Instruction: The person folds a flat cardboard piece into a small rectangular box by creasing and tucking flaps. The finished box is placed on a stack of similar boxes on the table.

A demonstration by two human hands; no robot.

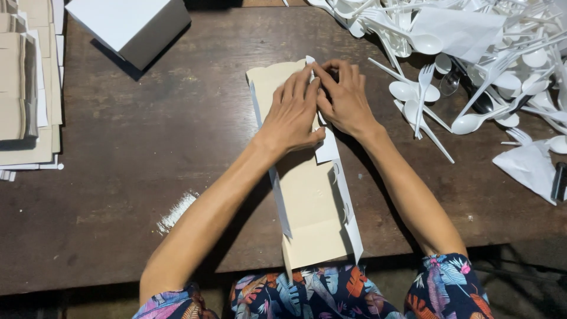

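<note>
Sleeve: a long tan paper sleeve [310, 207] with white edges is laid on the table [147, 165], running from the near edge to the hands.
Left hand: the left hand [292, 112] is pressed flat on the sleeve's far end, fingers close together.
Right hand: the right hand [345, 97] is set just beside it, fingertips touching the left's; whether something is pinched cannot be told.
Box: a white box [133, 23] is placed at the far left, cut off by the frame.
Stack: tan paper stack [26, 88] at the left edge, partly cut off.
Cutlery: white plastic cutlery [472, 53] is heaped at the far right, with white napkins [528, 165].
Hidden: the sleeve's far end is covered by the hands.
Surface: dark, worn wood.
</note>
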